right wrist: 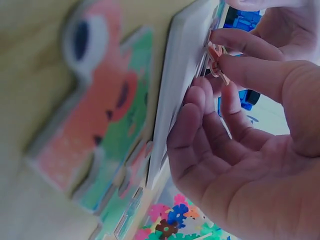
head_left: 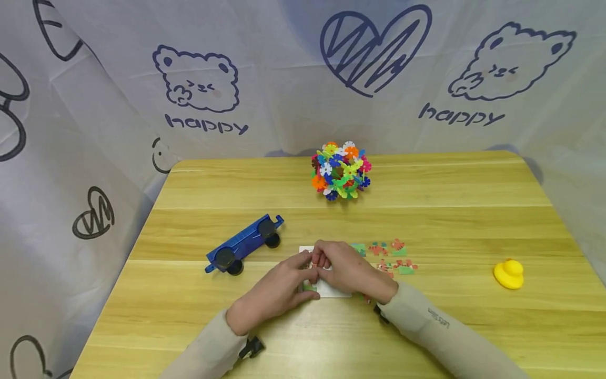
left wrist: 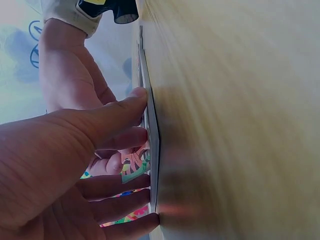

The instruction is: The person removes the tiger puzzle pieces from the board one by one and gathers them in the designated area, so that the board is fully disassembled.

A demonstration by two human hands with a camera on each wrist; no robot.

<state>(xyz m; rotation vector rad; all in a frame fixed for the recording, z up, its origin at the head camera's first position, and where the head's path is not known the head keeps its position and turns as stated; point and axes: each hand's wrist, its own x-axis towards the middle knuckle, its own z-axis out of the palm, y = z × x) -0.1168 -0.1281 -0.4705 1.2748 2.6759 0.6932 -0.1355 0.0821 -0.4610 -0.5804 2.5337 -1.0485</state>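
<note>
A white puzzle board (head_left: 335,291) lies flat on the wooden table, partly covered by both hands. My left hand (head_left: 284,284) holds the board at its left side, with thumb and fingers spread along the edge; its index finger reaches in close to the right fingertips. Above the board, my right hand (head_left: 347,267) pinches a small orange puzzle piece (right wrist: 216,56) between thumb and index finger. An orange and green piece (left wrist: 135,162) shows behind the left fingers in the left wrist view. Loose puzzle pieces (head_left: 399,246), several of them, lie right of the board.
A blue toy car chassis (head_left: 243,243) with black wheels lies to the left. Behind the board stands a ball of colourful flower-shaped plastic pieces (head_left: 341,169). A yellow rubber duck (head_left: 509,273) sits far right. White printed cloth (head_left: 284,79) hangs behind the table.
</note>
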